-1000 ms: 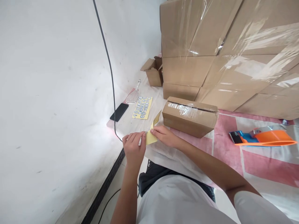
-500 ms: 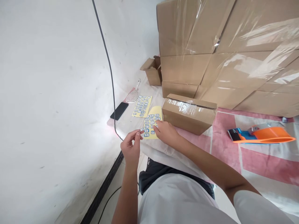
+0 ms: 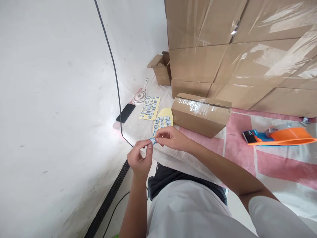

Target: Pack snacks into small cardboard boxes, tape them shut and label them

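Note:
Between thumb and forefinger my left hand (image 3: 140, 157) pinches a small white sticker with a blue edge (image 3: 153, 141). My right hand (image 3: 170, 137) is closed in a pinch at the sticker's right side, the fingertips of both hands nearly meeting. Beneath my right hand lies a yellow sticker sheet (image 3: 162, 123) with rows of blue-edged stickers, its lower part hidden by my fingers. A second yellow sheet (image 3: 150, 108) of similar stickers lies just behind it to the left. To the right of the near sheet stands a taped cardboard box (image 3: 199, 117).
A black phone (image 3: 125, 113) and a white perforated scoop (image 3: 140, 97) lie by the wall. An open small carton (image 3: 162, 74) stands behind. Large wrapped cartons (image 3: 237, 62) fill the back. An orange tape dispenser (image 3: 279, 136) rests at right. A dark cable (image 3: 112, 59) hangs at left.
My right hand has moved off the near sheet, left and toward me, to meet the sticker in my left hand. The view has tilted slightly.

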The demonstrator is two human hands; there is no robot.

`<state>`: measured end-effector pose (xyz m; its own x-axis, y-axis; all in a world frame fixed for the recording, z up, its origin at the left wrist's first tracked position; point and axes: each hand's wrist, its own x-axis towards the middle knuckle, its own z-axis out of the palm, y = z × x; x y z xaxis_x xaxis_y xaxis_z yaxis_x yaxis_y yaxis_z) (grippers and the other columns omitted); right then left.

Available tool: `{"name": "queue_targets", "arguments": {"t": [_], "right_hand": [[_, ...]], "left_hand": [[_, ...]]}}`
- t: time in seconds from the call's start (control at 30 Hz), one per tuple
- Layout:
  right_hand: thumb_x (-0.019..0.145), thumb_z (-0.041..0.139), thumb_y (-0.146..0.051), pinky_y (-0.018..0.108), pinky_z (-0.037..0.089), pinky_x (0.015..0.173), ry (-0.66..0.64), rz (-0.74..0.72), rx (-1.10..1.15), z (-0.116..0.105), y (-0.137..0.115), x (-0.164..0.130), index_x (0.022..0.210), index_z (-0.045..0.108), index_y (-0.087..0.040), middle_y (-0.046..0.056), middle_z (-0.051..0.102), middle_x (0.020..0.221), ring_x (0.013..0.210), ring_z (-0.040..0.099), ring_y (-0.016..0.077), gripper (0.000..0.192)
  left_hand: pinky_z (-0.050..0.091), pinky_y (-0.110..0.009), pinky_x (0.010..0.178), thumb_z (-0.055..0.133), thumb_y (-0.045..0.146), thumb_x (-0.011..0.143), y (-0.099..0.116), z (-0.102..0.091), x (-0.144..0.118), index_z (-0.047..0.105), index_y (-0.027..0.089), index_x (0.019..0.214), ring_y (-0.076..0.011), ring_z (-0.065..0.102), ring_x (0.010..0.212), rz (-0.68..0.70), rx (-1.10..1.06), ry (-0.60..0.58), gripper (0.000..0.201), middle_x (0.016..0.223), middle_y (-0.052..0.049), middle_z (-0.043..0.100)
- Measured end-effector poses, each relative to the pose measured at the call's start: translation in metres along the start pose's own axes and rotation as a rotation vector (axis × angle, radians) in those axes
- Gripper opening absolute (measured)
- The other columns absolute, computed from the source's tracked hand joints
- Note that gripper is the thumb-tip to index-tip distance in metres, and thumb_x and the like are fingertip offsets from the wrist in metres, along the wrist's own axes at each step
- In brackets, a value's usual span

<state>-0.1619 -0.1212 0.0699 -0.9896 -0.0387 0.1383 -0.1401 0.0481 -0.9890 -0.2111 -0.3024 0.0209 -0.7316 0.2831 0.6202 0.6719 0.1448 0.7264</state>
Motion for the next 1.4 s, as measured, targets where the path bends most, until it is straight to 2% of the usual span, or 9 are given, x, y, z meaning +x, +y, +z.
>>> {"name": "queue_targets", "arguments": {"t": [0.2, 0.37, 0.43, 0.63, 0.8, 0.9, 1.03, 1.2, 1.4], "right_hand": [[0.082, 0.064, -0.027, 0.022, 0.031, 0.051, 0.044, -0.054, -0.002, 0.006, 0.002, -0.004, 0.073, 0.066, -0.016, -0.005, 0.047, 0.056, 0.054, 0.039, 0.0078, 0.015], [0.086, 0.062, -0.029, 0.023, 0.031, 0.052, 0.059, -0.096, -0.044, 0.006, 0.005, -0.005, 0.075, 0.064, -0.017, -0.005, 0.046, 0.058, 0.055, 0.038, 0.0082, 0.016], [0.087, 0.061, -0.027, 0.023, 0.032, 0.053, 0.069, -0.155, -0.133, 0.005, 0.004, -0.006, 0.076, 0.064, -0.018, -0.005, 0.049, 0.060, 0.055, 0.039, 0.0085, 0.015], [0.098, 0.047, -0.022, 0.025, 0.037, 0.064, 0.023, -0.416, -0.529, 0.000, 0.000, -0.011, 0.084, 0.066, -0.018, 0.000, 0.060, 0.074, 0.064, 0.047, 0.0109, 0.024], [0.103, 0.044, -0.021, 0.026, 0.034, 0.064, 0.006, -0.451, -0.761, 0.000, 0.001, -0.014, 0.094, 0.067, -0.017, 0.003, 0.065, 0.082, 0.073, 0.054, 0.0129, 0.025], [0.103, 0.044, -0.023, 0.026, 0.032, 0.061, 0.049, -0.440, -0.805, 0.003, 0.002, -0.015, 0.093, 0.067, -0.018, 0.003, 0.065, 0.081, 0.072, 0.054, 0.0126, 0.026], [0.101, 0.047, -0.020, 0.025, 0.034, 0.062, 0.077, -0.431, -0.721, 0.006, 0.001, -0.014, 0.088, 0.066, -0.018, 0.002, 0.063, 0.077, 0.070, 0.053, 0.0122, 0.023], [0.094, 0.053, -0.019, 0.024, 0.037, 0.062, 0.089, -0.372, -0.411, 0.007, 0.002, -0.011, 0.081, 0.063, -0.018, -0.002, 0.057, 0.070, 0.062, 0.047, 0.0104, 0.017], [0.085, 0.062, -0.025, 0.023, 0.029, 0.053, 0.149, -0.144, 0.086, 0.006, 0.005, -0.004, 0.072, 0.057, -0.018, -0.005, 0.046, 0.063, 0.056, 0.038, 0.0082, 0.016]], "left_hand": [[0.054, -0.030, 0.067, 0.066, 0.022, 0.093, 0.009, -0.003, 0.001, 0.075, 0.023, 0.102, -0.0154, 0.069, 0.070, -0.025, 0.026, 0.010, 0.013, 0.088, -0.003, 0.076], [0.058, -0.037, 0.084, 0.068, 0.022, 0.091, 0.019, -0.003, 0.010, 0.076, 0.022, 0.103, -0.0229, 0.072, 0.102, 0.135, 0.139, -0.062, 0.015, 0.109, -0.009, 0.076], [0.058, -0.037, 0.083, 0.071, 0.021, 0.088, 0.022, -0.003, 0.013, 0.076, 0.022, 0.103, -0.0211, 0.071, 0.095, 0.201, 0.164, -0.059, 0.015, 0.104, -0.008, 0.074], [0.051, -0.030, 0.069, 0.066, 0.015, 0.090, 0.026, -0.008, 0.018, 0.073, 0.022, 0.100, -0.0132, 0.061, 0.067, 0.234, 0.191, -0.108, 0.013, 0.083, -0.001, 0.073], [0.041, -0.030, 0.064, 0.067, 0.011, 0.087, 0.027, -0.010, 0.021, 0.069, 0.020, 0.094, -0.0135, 0.061, 0.062, 0.440, 0.465, -0.103, 0.012, 0.074, 0.000, 0.071], [0.038, -0.030, 0.063, 0.066, 0.010, 0.086, 0.028, -0.008, 0.023, 0.065, 0.020, 0.087, -0.0137, 0.058, 0.061, 0.451, 0.515, -0.094, 0.010, 0.068, 0.002, 0.066], [0.041, -0.029, 0.066, 0.064, 0.010, 0.087, 0.030, -0.009, 0.025, 0.063, 0.020, 0.084, -0.0131, 0.055, 0.062, 0.392, 0.432, -0.117, 0.011, 0.068, 0.003, 0.063], [0.046, -0.029, 0.069, 0.068, 0.010, 0.085, 0.030, -0.013, 0.028, 0.065, 0.020, 0.100, -0.0134, 0.057, 0.065, 0.361, 0.324, -0.195, 0.018, 0.081, 0.000, 0.069], [0.049, -0.030, 0.069, 0.070, 0.009, 0.086, 0.027, -0.013, 0.026, 0.066, 0.021, 0.106, -0.0134, 0.057, 0.068, 0.383, 0.307, -0.238, 0.024, 0.086, -0.001, 0.071]]}}
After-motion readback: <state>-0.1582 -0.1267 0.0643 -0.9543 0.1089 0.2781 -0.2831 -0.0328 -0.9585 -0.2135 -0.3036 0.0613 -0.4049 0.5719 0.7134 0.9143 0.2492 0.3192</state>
